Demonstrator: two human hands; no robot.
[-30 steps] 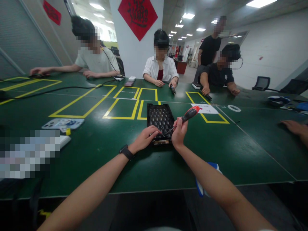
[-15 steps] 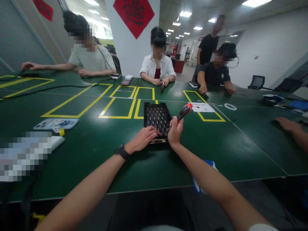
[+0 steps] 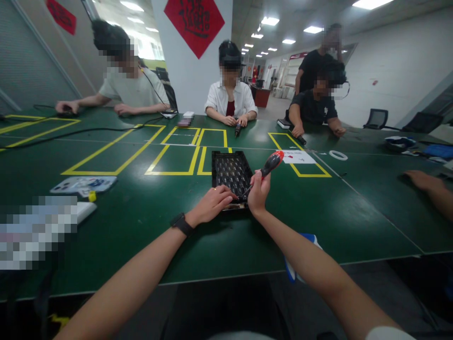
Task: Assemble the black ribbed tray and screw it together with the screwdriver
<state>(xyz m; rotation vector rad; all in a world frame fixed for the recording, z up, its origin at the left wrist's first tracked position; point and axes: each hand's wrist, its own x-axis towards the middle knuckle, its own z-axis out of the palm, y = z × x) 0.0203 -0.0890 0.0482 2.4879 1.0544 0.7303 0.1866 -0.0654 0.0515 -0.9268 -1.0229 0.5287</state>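
A black rectangular case [image 3: 231, 172], its inner face covered with rows of small shapes, lies on the green table before me. My left hand [image 3: 213, 204] rests over its near left corner, fingers stretched out, with the fingertips close to the screwdriver's lower end. In my right hand [image 3: 260, 191] is a screwdriver [image 3: 272, 164] with a black and red handle, tilted so that its handle leans up and to the right. Its thin shaft points down at the near edge of the case. The tip itself is too small to make out.
A phone [image 3: 84, 184] and a small yellow object [image 3: 92, 196] lie to the left. Yellow tape outlines [image 3: 193, 160] mark the table [image 3: 148, 255]. A paper sheet [image 3: 300, 157] and a white ring [image 3: 338, 155] lie at the right. Several people sit around the table.
My hands, the screwdriver and the case stay almost in place. The co-worker at the far left has drawn an outstretched hand inward. The standing person at the back right has shifted right.
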